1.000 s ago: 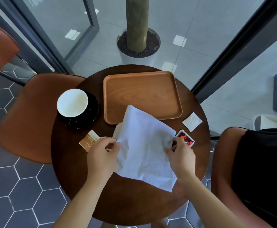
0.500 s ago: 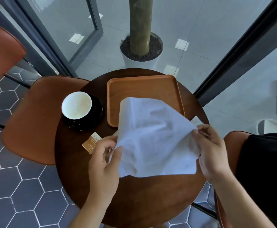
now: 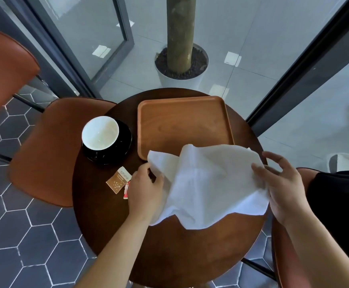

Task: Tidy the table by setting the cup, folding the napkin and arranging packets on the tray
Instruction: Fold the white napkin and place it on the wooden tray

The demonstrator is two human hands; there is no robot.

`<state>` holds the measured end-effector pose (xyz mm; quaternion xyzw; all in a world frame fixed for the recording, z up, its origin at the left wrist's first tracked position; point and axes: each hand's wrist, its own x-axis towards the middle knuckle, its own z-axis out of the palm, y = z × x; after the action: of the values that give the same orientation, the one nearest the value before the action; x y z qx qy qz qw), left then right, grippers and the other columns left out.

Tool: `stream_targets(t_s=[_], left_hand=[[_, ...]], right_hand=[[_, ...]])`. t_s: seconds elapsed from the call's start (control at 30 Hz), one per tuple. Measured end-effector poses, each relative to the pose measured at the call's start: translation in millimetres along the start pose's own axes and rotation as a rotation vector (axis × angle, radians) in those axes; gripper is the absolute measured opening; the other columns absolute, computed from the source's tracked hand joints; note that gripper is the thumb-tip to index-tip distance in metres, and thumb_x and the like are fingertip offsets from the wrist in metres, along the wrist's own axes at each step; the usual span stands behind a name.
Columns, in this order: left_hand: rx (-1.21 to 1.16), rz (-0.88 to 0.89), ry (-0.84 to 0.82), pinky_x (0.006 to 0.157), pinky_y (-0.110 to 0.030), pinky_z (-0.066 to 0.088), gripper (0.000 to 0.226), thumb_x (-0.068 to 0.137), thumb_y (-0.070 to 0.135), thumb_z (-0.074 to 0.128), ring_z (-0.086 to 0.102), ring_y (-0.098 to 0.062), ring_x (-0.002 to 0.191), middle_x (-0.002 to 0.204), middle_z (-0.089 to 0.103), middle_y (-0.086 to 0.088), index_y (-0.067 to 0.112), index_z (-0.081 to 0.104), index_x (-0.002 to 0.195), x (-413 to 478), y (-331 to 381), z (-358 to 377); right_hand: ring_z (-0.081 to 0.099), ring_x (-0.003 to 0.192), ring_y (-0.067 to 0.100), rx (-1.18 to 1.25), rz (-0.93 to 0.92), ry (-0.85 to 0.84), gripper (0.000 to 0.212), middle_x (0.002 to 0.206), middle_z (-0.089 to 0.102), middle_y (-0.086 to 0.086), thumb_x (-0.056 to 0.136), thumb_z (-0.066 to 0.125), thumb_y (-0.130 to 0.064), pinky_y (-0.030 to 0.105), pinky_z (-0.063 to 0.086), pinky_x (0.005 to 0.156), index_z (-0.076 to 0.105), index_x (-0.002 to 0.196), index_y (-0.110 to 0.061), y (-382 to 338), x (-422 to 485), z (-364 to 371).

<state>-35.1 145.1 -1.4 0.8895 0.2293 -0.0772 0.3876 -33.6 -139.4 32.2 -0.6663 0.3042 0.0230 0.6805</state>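
Left hand [image 3: 146,192], right hand [image 3: 281,188] each pinch crumpled white cloth napkin [image 3: 206,183] near rectangular wooden tray [image 3: 181,104]; risk: uneven fold, trailing edge sweeping packets

Looks like a café: small round table [image 3: 169,256], wooden serving tray [image 3: 181,125], cup on saucer [image 3: 100,135], sugar packets [image 3: 118,182], leather chairs [image 3: 44,150].

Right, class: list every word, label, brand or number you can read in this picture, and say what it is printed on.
Brown packet: white print along its top edge and a pattern of white specks, too small and blurred to read.
Red and white packet beside the left hand: a red design, with no legible text.
Tray, cup, napkin: no text visible.
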Motion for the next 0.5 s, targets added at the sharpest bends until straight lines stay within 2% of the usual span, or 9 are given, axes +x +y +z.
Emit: stream_targets(t_s=[0.07,0.13,0.27,0.33,0.37,0.4,0.5], left_hand=[[0.08,0.017,-0.013,0.092,-0.041,0.052,0.046,0.095,0.036,0.063,0.063,-0.027,0.114,0.123,0.067,-0.003,0.015,0.054,0.135,8.9,5.5,6.5],[0.08,-0.054,-0.015,0.089,-0.041,0.052,0.05,0.094,0.038,0.065,0.064,-0.03,0.113,0.119,0.069,-0.004,0.015,0.052,0.136,16.1,10.4,11.4],[-0.165,-0.176,0.049,0.083,-0.039,0.055,0.012,0.092,0.02,0.068,0.068,-0.025,0.097,0.094,0.072,0.003,0.016,0.074,0.101,27.2,6.7,12.6],[-0.237,-0.148,0.1,0.08,-0.032,0.053,0.007,0.09,0.018,0.07,0.069,-0.017,0.095,0.088,0.071,0.011,0.021,0.075,0.093,26.4,5.3,8.1],[-0.234,-0.126,0.119,0.081,-0.033,0.053,0.006,0.089,0.022,0.071,0.068,-0.015,0.096,0.09,0.07,0.012,0.022,0.073,0.095,26.1,4.2,6.3],[-0.221,-0.125,0.124,0.084,-0.035,0.053,0.016,0.088,0.027,0.073,0.066,-0.017,0.098,0.093,0.068,0.011,0.02,0.07,0.103,26.0,3.3,5.6],[-0.227,-0.279,-0.004,0.091,-0.044,0.053,0.052,0.088,0.039,0.074,0.063,-0.026,0.107,0.101,0.064,0.004,0.013,0.056,0.129,26.8,3.9,9.8]], right_hand=[[0.074,0.094,0.031,-0.016,-0.042,0.02,0.04,0.1,0.079,0.005,0.082,0.079,-0.01,0.047,0.06,0.086,0.071,0.108,-0.039,-5.4,-2.5,1.2],[0.076,0.091,0.027,-0.059,-0.098,0.003,0.043,0.1,0.079,-0.001,0.083,0.078,-0.009,0.044,0.06,0.081,0.069,0.11,-0.041,-13.6,-5.4,2.7],[0.076,0.083,0.022,-0.062,-0.179,-0.06,0.042,0.1,0.079,0.0,0.084,0.076,-0.007,0.036,0.058,0.07,0.069,0.113,-0.037,-29.0,-8.1,0.6],[0.075,0.077,0.022,0.024,-0.205,-0.073,0.038,0.1,0.079,0.005,0.084,0.077,-0.006,0.035,0.059,0.064,0.071,0.11,-0.032,-39.8,-7.0,-2.7],[0.075,0.075,0.022,0.066,-0.218,-0.075,0.035,0.099,0.079,0.006,0.083,0.077,-0.007,0.034,0.059,0.061,0.072,0.108,-0.031,-45.2,-5.6,-3.9],[0.075,0.074,0.021,0.079,-0.231,-0.075,0.033,0.099,0.079,0.007,0.082,0.077,-0.009,0.032,0.06,0.06,0.073,0.107,-0.03,-49.3,-3.6,-4.4],[0.074,0.073,0.018,-0.04,-0.237,-0.066,0.032,0.096,0.08,0.003,0.086,0.073,-0.007,0.034,0.058,0.061,0.072,0.105,-0.033,-48.2,6.0,0.4]])
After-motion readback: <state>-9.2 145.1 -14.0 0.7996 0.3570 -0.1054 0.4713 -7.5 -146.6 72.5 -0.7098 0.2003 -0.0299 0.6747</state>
